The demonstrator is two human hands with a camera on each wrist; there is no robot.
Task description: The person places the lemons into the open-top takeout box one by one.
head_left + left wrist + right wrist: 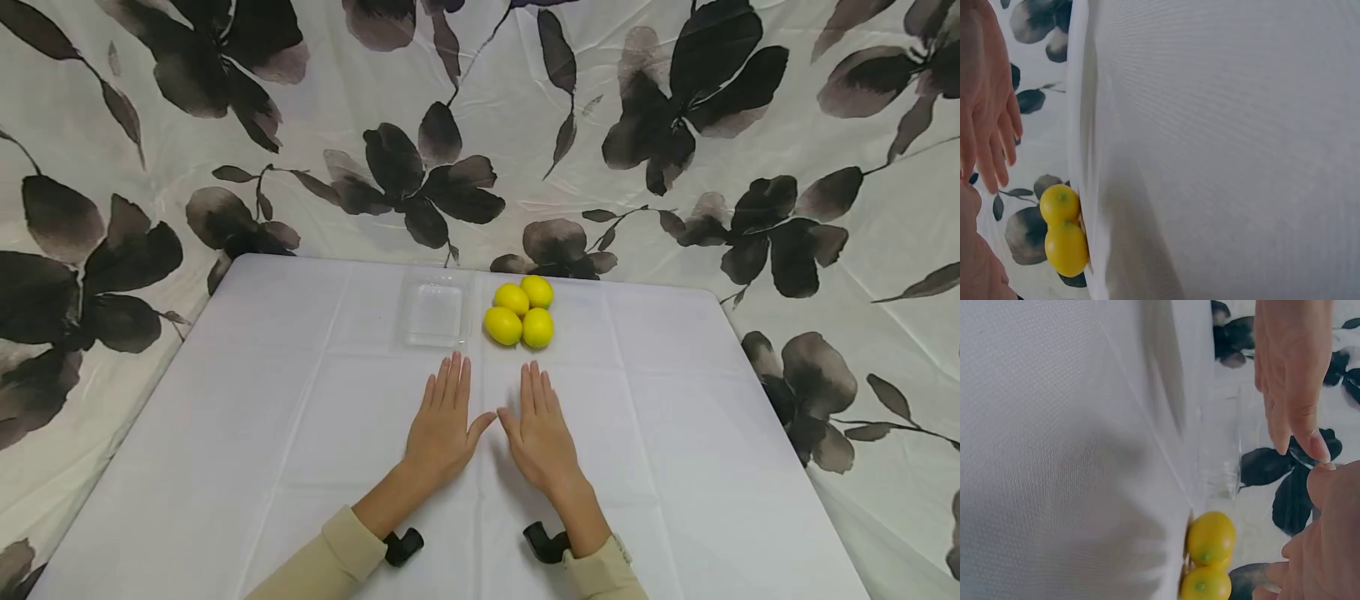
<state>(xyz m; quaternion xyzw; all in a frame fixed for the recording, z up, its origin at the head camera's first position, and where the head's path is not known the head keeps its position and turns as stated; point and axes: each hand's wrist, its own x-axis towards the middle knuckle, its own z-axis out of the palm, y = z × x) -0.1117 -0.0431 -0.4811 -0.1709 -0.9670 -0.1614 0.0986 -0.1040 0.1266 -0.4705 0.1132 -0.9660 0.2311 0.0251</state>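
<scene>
Both hands lie flat on the white table [262, 433], left hand [441, 429] and right hand [542, 435] side by side, fingers straight, holding nothing. Four lemons [521, 312] sit clustered just beyond the fingertips, right beside the clear plastic tray [433, 315], which looks empty. By my reading nothing has started; every lemon is still untouched.

Table [675, 467]: rectangular with rounded far corners, filling the view from centre down to 6 o'clock.

Tablecloth [225, 433]: plain white, laid flat over the whole top. Faint fold creases [315, 367] run lengthwise and crosswise.

Backdrop [525, 100]: pale, slightly wrinkled cloth hung behind the table at 12 o'clock, continuing down both sides at 9 and 3 o'clock. It is printed with large dark grey-black flowers and leaves on thin stems.

- Large flower [705, 92] at 1 o'clock.
- Flower [427, 179] at 12 o'clock, just above the table's far edge.
- Flower cluster [90, 275] at 9 o'clock.
- Smaller flower [810, 392] at 3 o'clock, beside the table's edge.
</scene>
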